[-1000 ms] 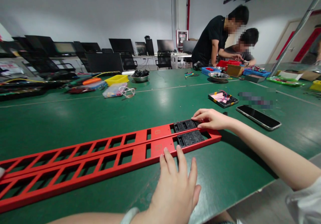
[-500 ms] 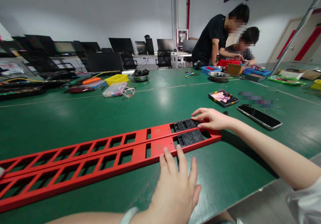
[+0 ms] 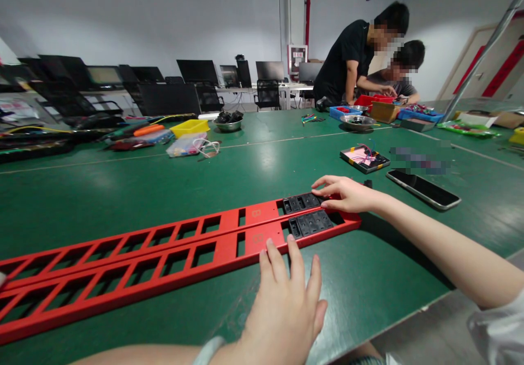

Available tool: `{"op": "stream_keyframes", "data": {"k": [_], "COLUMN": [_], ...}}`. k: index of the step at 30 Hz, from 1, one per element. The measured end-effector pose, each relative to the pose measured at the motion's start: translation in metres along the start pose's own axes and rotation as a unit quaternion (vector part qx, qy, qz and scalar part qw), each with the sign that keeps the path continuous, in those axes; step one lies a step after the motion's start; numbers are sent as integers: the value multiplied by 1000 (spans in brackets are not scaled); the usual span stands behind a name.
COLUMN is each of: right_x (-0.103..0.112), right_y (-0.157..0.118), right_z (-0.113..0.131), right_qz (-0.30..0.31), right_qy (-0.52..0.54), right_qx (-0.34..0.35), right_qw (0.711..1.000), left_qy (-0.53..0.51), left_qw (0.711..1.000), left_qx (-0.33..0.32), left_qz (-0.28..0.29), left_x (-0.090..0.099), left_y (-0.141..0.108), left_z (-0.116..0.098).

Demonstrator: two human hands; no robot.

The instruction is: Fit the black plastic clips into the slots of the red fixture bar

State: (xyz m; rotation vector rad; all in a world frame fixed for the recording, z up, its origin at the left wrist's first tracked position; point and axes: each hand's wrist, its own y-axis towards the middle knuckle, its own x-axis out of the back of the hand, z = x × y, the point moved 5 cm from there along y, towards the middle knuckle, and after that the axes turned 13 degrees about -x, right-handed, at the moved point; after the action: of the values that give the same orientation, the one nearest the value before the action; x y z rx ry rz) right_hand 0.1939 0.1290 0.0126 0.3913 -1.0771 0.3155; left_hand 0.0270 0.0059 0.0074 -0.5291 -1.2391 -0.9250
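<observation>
Two long red frames [image 3: 262,240] with rectangular openings lie side by side on the green table. Black blocks sit in their right ends, one group in the near frame [image 3: 311,224] and one in the far frame [image 3: 301,203]. My left hand [image 3: 286,294] has its fingers spread, the tips touching the near frame's front edge. At the far frame's right end is my right hand [image 3: 344,193], fingers curved over the black block there; whether it grips the block is hidden beneath the fingers.
Beyond my right hand are a phone [image 3: 423,189] and a small box with wires [image 3: 364,158]. Farther back stand a yellow tray [image 3: 190,129], a metal bowl of black parts [image 3: 228,122] and blue bins. Two people work at the back right.
</observation>
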Motion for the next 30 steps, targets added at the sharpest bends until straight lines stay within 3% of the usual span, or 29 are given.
{"op": "stream_keyframes", "data": {"k": [16,30], "right_x": [-2,2], "right_y": [2,-3], "right_z": [-3,7], "right_qz": [10,13], "right_qy": [21,-27], "right_qx": [4,22], "right_qw": [1000,999], "left_qy": [1,12], "left_qw": [1000,999], "left_qx": [6,-3], "left_qz": [6,35], "left_x": [-1,-5], "left_y": [0,0], "left_z": [0,-1]}}
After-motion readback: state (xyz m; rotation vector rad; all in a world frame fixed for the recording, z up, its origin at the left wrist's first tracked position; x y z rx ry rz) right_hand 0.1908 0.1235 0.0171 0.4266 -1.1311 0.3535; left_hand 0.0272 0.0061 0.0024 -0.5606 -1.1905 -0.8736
